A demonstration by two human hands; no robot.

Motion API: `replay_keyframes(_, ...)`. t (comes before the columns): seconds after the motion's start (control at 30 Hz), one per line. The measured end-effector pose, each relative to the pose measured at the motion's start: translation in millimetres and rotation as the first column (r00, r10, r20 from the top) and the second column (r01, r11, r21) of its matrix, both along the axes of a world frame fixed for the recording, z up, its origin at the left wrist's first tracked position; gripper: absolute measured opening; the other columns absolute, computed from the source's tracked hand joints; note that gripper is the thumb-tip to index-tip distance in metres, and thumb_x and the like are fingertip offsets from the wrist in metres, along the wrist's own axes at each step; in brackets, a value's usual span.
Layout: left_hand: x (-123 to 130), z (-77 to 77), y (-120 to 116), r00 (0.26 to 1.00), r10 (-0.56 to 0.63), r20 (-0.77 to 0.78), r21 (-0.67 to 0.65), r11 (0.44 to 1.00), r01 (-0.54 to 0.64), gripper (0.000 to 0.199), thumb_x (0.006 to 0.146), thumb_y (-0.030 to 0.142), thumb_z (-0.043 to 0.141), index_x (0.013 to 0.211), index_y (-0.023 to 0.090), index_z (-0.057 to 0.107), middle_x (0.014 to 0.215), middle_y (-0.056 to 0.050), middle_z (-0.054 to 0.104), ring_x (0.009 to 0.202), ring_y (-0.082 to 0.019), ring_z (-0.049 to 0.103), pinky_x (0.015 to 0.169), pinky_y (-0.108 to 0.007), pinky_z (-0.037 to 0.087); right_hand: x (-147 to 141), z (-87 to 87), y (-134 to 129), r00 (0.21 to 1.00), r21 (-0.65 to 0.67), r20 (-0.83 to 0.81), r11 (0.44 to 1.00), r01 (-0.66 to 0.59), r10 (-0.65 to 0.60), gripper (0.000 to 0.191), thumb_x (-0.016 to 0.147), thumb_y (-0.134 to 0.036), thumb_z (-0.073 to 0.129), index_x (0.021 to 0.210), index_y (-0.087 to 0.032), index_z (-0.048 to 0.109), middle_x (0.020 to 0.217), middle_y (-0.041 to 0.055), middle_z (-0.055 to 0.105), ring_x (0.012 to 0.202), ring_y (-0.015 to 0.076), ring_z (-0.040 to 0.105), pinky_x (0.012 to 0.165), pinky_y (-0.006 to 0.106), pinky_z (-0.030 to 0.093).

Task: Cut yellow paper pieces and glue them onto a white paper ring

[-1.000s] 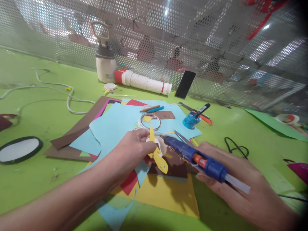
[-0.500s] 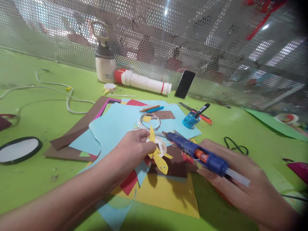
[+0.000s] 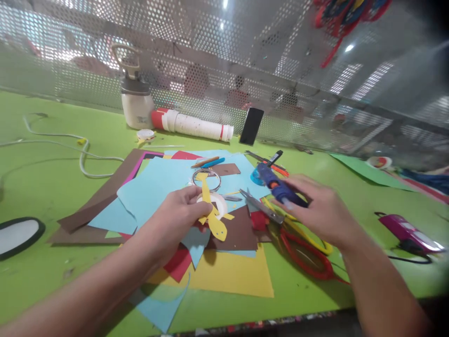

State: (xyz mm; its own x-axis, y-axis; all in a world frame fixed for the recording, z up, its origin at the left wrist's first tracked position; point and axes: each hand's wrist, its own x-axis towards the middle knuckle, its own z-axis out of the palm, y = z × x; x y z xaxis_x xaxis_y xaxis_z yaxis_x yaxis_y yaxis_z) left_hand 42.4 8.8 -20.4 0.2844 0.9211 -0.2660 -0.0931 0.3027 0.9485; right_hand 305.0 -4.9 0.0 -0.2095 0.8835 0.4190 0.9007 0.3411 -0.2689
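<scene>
We see the left hand (image 3: 182,206) pinching a yellow paper animal (image 3: 216,226) (centre), the right hand (image 3: 322,206) gripping a hot-glue gun (image 3: 285,192) (centre right).

The yellow cutout (image 3: 214,221) is showing matt paper, the scissors (image 3: 276,216) bare metal blades. The blurred glue gun (image 3: 283,193) is looking like plastic, perhaps slightly glossy.

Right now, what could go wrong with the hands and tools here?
The glue gun, in the right hand, overlaps the jar in view and might knock it. The scissors lie close to that hand and could snag it. The yellow cutout, pinched in the left hand, looks thin and may bend.
</scene>
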Motion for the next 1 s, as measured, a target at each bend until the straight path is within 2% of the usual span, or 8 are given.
replay_keyframes(0.2, -1.9, 2.7, -0.9, 0.997, 0.035, 0.069, 0.079, 0.996, -0.041, 0.028, 0.070, 0.023, 0.067, 0.096, 0.013, 0.060, 0.080, -0.005, 0.067, 0.065, -0.015, 0.061, 0.057, -0.026, 0.046, -6.3, -12.6, -5.4, 0.985, -0.173, 0.169, 0.985, -0.006, 0.036, 0.024, 0.079, -0.014, 0.061, 0.102, -0.018, 0.065, 0.101, 0.0078, 0.063, 0.097, 0.0244, 0.059, 0.085, 0.040, 0.048)
replay_keyframes(0.43, -1.3, 2.0, -2.1, 0.996, 0.019, 0.089, 0.080, 0.996, -0.026, 0.032, 0.072, 0.022, 0.068, 0.101, 0.012, 0.059, 0.082, -0.005, 0.067, 0.066, -0.015, 0.061, 0.059, -0.027, 0.047, 6.7, -34.2, -2.3, 0.980, -0.234, 0.173, 0.971, -0.054, 0.096, 0.028, 0.078, -0.020, 0.066, 0.106, -0.018, 0.065, 0.102, 0.0090, 0.063, 0.098, 0.0256, 0.057, 0.086, 0.042, 0.048)
replay_keyframes(0.53, -0.8, 0.0, -2.5, 0.995, 0.002, 0.098, 0.083, 0.997, -0.010, 0.030, 0.071, 0.022, 0.069, 0.097, 0.013, 0.059, 0.080, -0.004, 0.067, 0.063, -0.013, 0.060, 0.056, -0.025, 0.046, 6.6, -25.5, -10.4, 0.979, -0.226, 0.181, 0.973, -0.056, 0.098, 0.031, 0.080, -0.027, 0.066, 0.111, -0.020, 0.064, 0.109, 0.0098, 0.063, 0.104, 0.0277, 0.056, 0.088, 0.046, 0.047)
replay_keyframes(0.6, 0.3, -3.3, -1.7, 0.996, -0.009, 0.086, 0.074, 0.997, 0.002, 0.028, 0.070, 0.023, 0.070, 0.094, 0.014, 0.060, 0.079, -0.005, 0.068, 0.061, -0.013, 0.060, 0.052, -0.024, 0.046, -2.9, -12.6, -20.0, 0.979, -0.151, 0.183, 0.987, -0.061, 0.089, 0.031, 0.082, -0.030, 0.065, 0.112, -0.022, 0.063, 0.112, 0.0099, 0.063, 0.108, 0.0286, 0.055, 0.090, 0.047, 0.046)
replay_keyframes(0.7, 2.7, -9.8, 0.4, 0.998, -0.013, 0.054, 0.072, 0.997, 0.009, 0.031, 0.067, 0.026, 0.073, 0.093, 0.015, 0.061, 0.080, -0.006, 0.070, 0.059, -0.015, 0.061, 0.049, -0.024, 0.047, -31.4, 8.1, -30.9, 0.980, -0.069, 0.091, 0.983, -0.169, 0.175, 0.017, 0.089, -0.025, 0.058, 0.103, -0.019, 0.064, 0.104, 0.0078, 0.064, 0.100, 0.0226, 0.058, 0.088, 0.039, 0.046)
replay_keyframes(0.77, 4.0, -13.4, 1.4, 0.999, -0.015, 0.045, 0.071, 0.997, 0.012, 0.034, 0.066, 0.028, 0.074, 0.094, 0.015, 0.061, 0.080, -0.006, 0.071, 0.058, -0.015, 0.062, 0.047, -0.025, 0.047, -53.5, 16.7, -31.2, 0.971, -0.091, -0.007, 0.967, -0.239, 0.239, 0.010, 0.090, -0.023, 0.056, 0.091, -0.017, 0.065, 0.089, 0.0051, 0.063, 0.088, 0.0188, 0.059, 0.080, 0.034, 0.046)
replay_keyframes(0.9, 5.1, -15.2, 0.4, 0.998, -0.040, 0.046, 0.055, 0.998, 0.037, 0.031, 0.067, 0.027, 0.073, 0.092, 0.016, 0.059, 0.070, -0.002, 0.068, 0.053, -0.014, 0.060, 0.046, -0.024, 0.047, -82.3, 18.1, -19.3, 0.964, -0.123, -0.121, 0.960, -0.250, 0.235, 0.008, 0.087, -0.017, 0.059, 0.084, -0.016, 0.066, 0.081, 0.0024, 0.059, 0.077, 0.0150, 0.056, 0.070, 0.028, 0.044)
replay_keyframes(1.0, 6.2, -13.1, -2.7, 0.998, -0.058, 0.030, 0.049, 0.997, 0.057, 0.024, 0.070, 0.020, 0.069, 0.091, 0.016, 0.057, 0.060, 0.002, 0.063, 0.047, -0.011, 0.056, 0.047, -0.022, 0.047, -88.5, 12.5, -11.0, 0.968, -0.184, -0.092, 0.952, -0.245, 0.232, 0.007, 0.085, -0.018, 0.061, 0.084, -0.016, 0.068, 0.080, 0.0018, 0.055, 0.074, 0.0145, 0.054, 0.066, 0.027, 0.042)
